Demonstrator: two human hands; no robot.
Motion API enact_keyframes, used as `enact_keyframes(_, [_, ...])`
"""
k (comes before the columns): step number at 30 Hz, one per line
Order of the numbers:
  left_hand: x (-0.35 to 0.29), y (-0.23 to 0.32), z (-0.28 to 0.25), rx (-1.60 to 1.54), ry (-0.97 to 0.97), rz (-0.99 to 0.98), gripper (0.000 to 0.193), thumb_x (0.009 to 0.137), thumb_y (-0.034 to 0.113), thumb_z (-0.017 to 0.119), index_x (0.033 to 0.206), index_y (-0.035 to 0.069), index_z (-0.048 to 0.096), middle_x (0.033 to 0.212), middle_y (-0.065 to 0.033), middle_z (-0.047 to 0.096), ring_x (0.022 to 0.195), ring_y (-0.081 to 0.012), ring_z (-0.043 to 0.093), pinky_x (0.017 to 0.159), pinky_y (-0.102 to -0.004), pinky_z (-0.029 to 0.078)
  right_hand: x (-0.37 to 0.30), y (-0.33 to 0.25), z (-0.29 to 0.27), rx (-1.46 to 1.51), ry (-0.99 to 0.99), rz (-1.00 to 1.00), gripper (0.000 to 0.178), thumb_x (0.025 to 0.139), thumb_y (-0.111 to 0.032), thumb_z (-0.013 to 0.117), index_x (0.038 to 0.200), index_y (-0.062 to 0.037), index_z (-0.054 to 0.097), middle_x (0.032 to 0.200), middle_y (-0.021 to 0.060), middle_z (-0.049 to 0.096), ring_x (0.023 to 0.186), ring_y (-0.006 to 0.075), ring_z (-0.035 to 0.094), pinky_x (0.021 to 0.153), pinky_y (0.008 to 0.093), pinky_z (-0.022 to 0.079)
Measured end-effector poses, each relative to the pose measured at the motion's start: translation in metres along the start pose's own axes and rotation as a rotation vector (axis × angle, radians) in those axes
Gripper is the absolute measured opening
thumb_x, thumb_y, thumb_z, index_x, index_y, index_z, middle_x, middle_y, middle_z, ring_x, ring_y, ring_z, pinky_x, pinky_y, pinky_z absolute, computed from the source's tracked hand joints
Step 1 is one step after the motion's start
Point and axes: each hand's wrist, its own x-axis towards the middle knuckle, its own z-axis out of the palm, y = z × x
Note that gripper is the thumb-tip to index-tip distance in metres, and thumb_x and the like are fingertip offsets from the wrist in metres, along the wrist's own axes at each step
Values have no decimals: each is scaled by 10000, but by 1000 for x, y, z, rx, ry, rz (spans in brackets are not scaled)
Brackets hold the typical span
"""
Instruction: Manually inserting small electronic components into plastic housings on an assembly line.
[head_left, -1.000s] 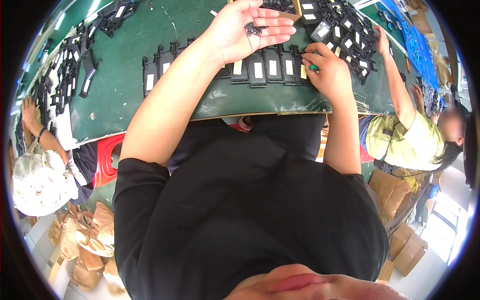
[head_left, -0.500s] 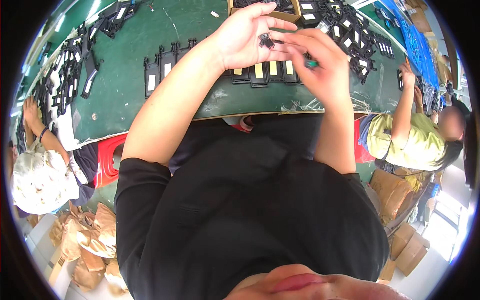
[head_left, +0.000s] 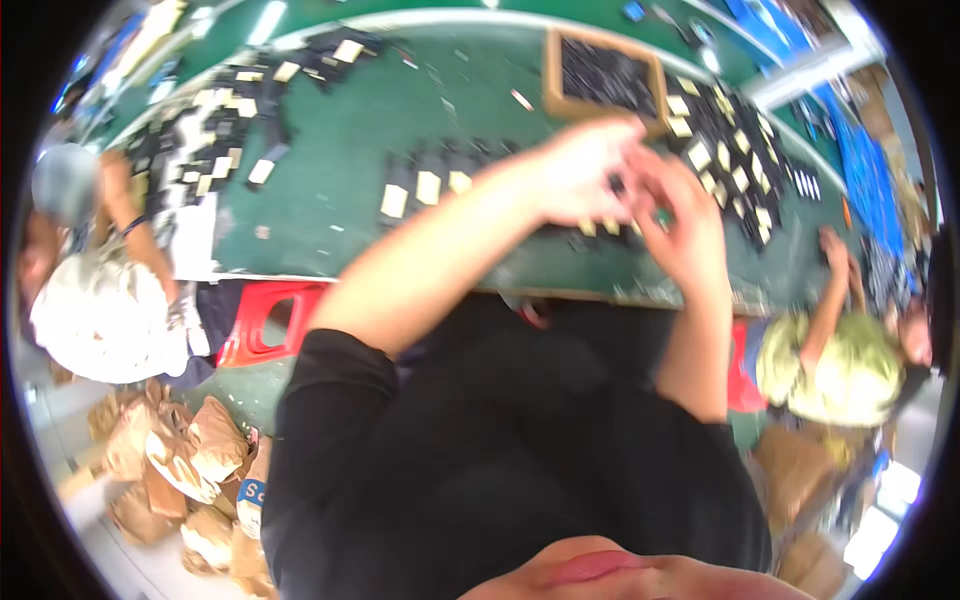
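Observation:
My left hand (head_left: pixel 585 175) is held palm up over the table, blurred by motion. A small black plastic part (head_left: pixel 616 184) rests in it near the fingers. My right hand (head_left: pixel 688 215) meets it from the right, fingers curled in a pinch around a thin tool with a green end (head_left: pixel 663 216); the rest of the tool is hidden. Below and behind my hands, black plastic housings (head_left: pixel 428 187) with pale labels stand in a row on the green table (head_left: pixel 330 165), partly covered by my left forearm.
A cardboard box (head_left: pixel 554 85) of small black parts sits beyond my hands. Heaps of labelled black housings lie at left (head_left: pixel 225 130) and right (head_left: pixel 735 150). Co-workers sit at both sides, one in white (head_left: pixel 105 315), one in yellow-green (head_left: pixel 835 365). Brown paper bags (head_left: pixel 215 440) lie at lower left.
The view has shifted, so the table and box appear lower and further right. Both hands stay close together around the small black part, which is now more covered by fingers.

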Motion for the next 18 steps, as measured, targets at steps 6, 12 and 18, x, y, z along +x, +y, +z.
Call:
enact_keyframes(6, [10,-12,-1,-20,14,-3,541,1068,505,463,1292,16,520,1145,-207,662,1030,-341,673,986,-505,536,-9,-15,-8,-14,123,26,220,870,112,637,1037,4,731,926,101,687,777,204,689,676,295,555])
enact_keyframes(12, [5,-6,8,-28,-20,7,516,1083,495,423,1265,21,515,1203,-227,667,1097,-353,671,1074,-555,491,-12,-10,-5,51,208,68,138,896,84,674,1011,17,709,977,85,716,771,120,621,679,241,489])
enact_keyframes(18, [4,0,7,-27,-87,-19,561,1076,517,413,1285,5,507,1251,-267,652,1134,-388,664,1081,-571,490,-19,8,-2,142,227,85,201,881,110,688,1054,20,735,1047,119,774,885,163,717,766,263,562])
